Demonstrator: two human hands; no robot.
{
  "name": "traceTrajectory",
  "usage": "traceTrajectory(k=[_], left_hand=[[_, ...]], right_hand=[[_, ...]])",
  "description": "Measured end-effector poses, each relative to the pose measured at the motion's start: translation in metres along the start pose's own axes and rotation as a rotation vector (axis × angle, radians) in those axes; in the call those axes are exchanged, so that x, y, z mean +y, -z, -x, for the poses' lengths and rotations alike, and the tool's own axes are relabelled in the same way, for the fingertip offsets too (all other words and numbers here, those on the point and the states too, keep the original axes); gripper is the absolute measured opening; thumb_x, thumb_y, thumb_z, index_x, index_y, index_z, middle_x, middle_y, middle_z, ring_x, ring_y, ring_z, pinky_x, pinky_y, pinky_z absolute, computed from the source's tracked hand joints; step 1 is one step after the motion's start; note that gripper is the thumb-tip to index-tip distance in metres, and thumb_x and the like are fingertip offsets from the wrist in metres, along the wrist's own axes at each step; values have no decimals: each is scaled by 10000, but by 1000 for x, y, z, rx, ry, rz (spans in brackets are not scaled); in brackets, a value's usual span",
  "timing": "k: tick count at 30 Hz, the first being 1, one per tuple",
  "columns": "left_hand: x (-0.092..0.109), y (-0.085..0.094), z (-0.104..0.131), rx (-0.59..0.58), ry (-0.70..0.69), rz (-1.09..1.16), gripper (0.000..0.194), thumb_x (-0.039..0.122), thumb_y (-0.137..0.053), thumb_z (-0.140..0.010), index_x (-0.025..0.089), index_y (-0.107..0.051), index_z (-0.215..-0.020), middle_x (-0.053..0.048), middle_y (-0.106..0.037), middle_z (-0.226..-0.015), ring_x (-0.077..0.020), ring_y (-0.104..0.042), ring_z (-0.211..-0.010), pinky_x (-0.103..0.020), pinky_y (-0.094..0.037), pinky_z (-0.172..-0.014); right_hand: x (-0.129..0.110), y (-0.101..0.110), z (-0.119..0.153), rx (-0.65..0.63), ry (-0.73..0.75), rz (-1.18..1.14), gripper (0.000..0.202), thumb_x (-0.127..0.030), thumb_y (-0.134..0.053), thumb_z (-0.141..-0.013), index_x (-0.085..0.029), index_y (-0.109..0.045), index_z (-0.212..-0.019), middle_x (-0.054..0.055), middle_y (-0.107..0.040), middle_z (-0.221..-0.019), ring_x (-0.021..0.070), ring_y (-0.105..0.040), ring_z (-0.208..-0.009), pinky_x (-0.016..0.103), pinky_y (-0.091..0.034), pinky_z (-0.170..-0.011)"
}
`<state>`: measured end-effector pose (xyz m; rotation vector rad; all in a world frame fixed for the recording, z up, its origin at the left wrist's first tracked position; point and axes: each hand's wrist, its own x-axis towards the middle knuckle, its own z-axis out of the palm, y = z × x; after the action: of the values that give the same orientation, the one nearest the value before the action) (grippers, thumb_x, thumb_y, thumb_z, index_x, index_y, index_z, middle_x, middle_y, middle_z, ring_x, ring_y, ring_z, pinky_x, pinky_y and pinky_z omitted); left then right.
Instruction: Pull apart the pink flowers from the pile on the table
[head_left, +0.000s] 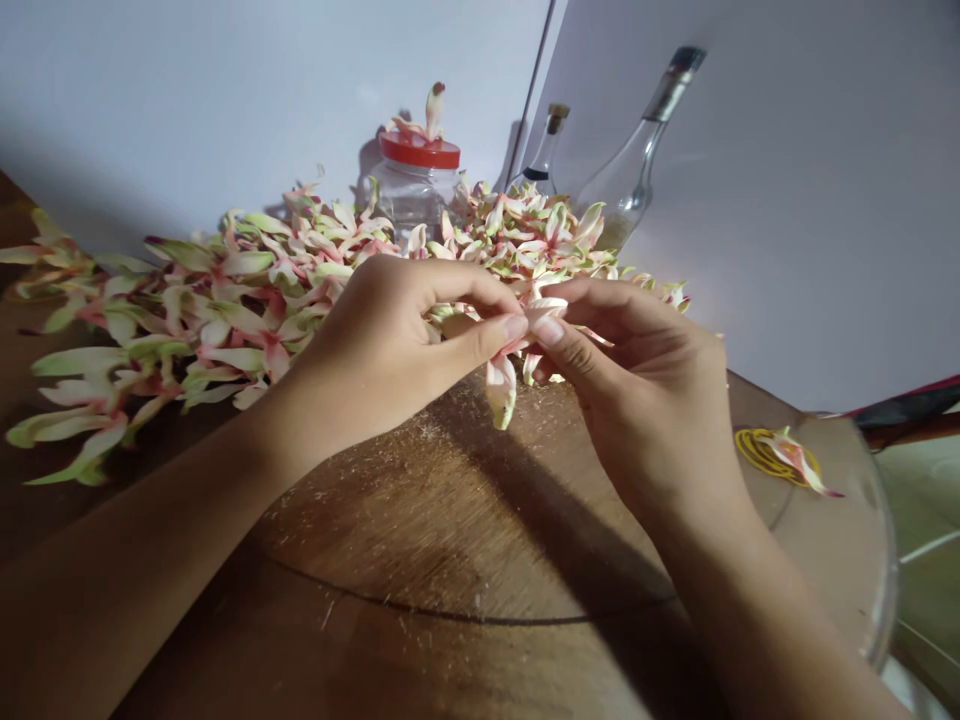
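Note:
Between my two hands, a pink and white flower with greenish petal tips is held above the wooden table. My left hand pinches it with thumb and index finger from the left. From the right, the thumb and fingers of my right hand close on the same flower, and the fingertips of both hands nearly meet. Part of the flower is hidden behind my fingers. Just behind my hands lies a large heap of similar flowers, spread widest toward the left.
A clear jar with a red lid stands within the heap, a flower on top. Two glass bottles, one corked, one taller, stand against the wall. Yellow rubber bands with a petal lie near the round table's right edge.

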<state>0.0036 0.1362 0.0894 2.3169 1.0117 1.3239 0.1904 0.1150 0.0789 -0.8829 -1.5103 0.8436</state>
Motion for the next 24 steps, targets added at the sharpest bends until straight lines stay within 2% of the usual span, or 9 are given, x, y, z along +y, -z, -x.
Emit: traceTrajectory(k=[11, 24], left_hand=[[1, 4, -3, -43, 6, -51, 139, 345, -672, -878, 263, -779, -912, 11, -776, -1035, -223, -718, -1010, -280, -576, -891], [4, 2, -3, -38, -3, -56, 143, 304, -671, -877, 226, -782, -922, -5, -783, -993, -188, -725, -924, -276, -570, -822]], right_hand=[[4, -1, 0, -21, 27, -12, 156, -326, -791, -825, -239, -733, -941, 4, -704, -961, 127, -647, -758, 260, -567, -643], [3, 1, 1, -29, 3, 1, 117, -296, -777, -842, -241, -729, -933, -3, -690, -895, 120, -647, -728, 257, -566, -638]])
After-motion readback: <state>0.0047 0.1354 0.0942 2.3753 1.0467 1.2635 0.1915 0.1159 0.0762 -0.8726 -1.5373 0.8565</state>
